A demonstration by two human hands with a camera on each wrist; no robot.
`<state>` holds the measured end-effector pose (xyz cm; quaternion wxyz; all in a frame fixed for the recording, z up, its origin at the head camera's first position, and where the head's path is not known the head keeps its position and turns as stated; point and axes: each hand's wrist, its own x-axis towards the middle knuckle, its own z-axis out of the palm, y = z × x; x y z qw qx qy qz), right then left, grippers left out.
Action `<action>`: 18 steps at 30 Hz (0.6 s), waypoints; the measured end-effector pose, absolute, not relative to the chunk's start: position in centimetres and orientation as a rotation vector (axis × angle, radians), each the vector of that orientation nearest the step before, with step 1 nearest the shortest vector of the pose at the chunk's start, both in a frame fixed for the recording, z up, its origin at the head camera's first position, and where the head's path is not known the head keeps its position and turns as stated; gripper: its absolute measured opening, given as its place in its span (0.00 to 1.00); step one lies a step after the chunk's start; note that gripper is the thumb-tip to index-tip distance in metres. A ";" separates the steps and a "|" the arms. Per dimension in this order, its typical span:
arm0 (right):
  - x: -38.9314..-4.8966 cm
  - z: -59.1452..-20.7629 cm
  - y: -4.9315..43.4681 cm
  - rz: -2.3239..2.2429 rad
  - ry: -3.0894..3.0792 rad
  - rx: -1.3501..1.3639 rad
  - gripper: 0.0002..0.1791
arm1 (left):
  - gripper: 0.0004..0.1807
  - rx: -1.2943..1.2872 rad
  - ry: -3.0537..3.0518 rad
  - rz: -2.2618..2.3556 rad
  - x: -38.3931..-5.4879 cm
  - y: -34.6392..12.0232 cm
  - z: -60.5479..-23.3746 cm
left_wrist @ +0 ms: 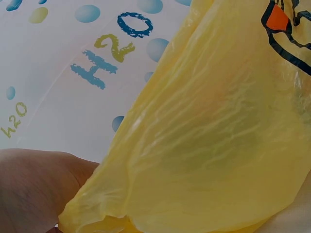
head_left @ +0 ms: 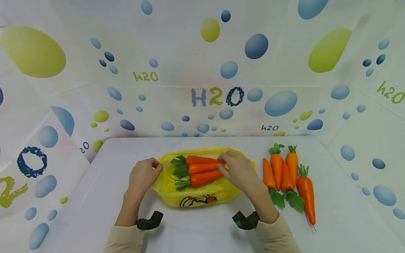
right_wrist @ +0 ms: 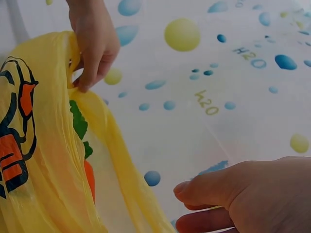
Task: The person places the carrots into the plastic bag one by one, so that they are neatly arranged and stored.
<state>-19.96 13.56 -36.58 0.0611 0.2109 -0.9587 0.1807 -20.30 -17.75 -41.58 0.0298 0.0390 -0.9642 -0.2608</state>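
Observation:
A yellow plastic bag (head_left: pixel 172 200) with a black-and-orange print lies with its mouth spread wide. Inside it, three orange carrots (head_left: pixel 205 178) lie side by side, their green tops to the left. My left hand (head_left: pixel 142 175) pinches the bag's left rim between thumb and fingers; the left wrist view shows the stretched yellow film (left_wrist: pixel 204 160) beside that hand (left_wrist: pixel 39 189). Over the bag's right part, my right hand (head_left: pixel 238 170) has its fingertips at the carrots' narrow ends. Its fingers are loosely bent in the right wrist view, where the hand (right_wrist: pixel 257 199) shows nothing in its grasp.
Several more carrots (head_left: pixel 286 175) lie in a group on the white table (head_left: pixel 196 232), right of the bag and close to my right forearm. One longer carrot (head_left: pixel 307 196) is at the group's right edge. A patterned sheet (head_left: pixel 177 52) rises behind and beside the table.

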 end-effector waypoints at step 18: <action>-20.0 -36.8 14.0 0.554 -2.861 0.632 0.11 | 0.16 0.125 -2.981 -0.796 -20.2 -17.6 -41.4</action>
